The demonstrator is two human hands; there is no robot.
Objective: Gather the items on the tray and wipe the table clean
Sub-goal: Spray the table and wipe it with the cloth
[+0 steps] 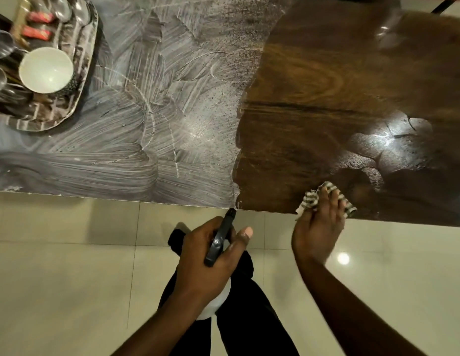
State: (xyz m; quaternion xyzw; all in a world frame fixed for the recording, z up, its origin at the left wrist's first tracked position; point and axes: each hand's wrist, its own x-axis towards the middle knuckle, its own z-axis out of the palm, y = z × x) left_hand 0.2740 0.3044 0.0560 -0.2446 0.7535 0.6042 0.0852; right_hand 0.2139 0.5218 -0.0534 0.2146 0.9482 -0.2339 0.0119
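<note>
1. The fingers (334,199) of the right hand (317,227) are spread over a striped cloth (311,197), which is pressed flat at the near edge of the table (352,73); the cloth is pinned under them rather than pinched.
2. The left hand (210,255) is closed around the black trigger head of a spray bottle (219,238), with the thumb raised clear of it; the nozzle is pointed toward the table edge, and the white body is mostly hidden beneath the hand.
3. The left portion of the table is seen coated in whitish cleaner streaks (136,119), while the right portion is shown as bare, glossy wood, apart from a small hazy patch just beyond the cloth.
4. The tray (82,80) is set at the far left corner, already loaded with a white bowl (46,69), glasses, spoons and small red packets, so gathering is judged complete.
5. Risk is judged as follows: residue could be dragged back onto the cleared wood by a soiled cloth; the film could dry into marks if left; the tray could be nudged when the streaks beside it are wiped; cleaner could be misted onto the floor tiles (69,265), since the bottle is held off the table.
</note>
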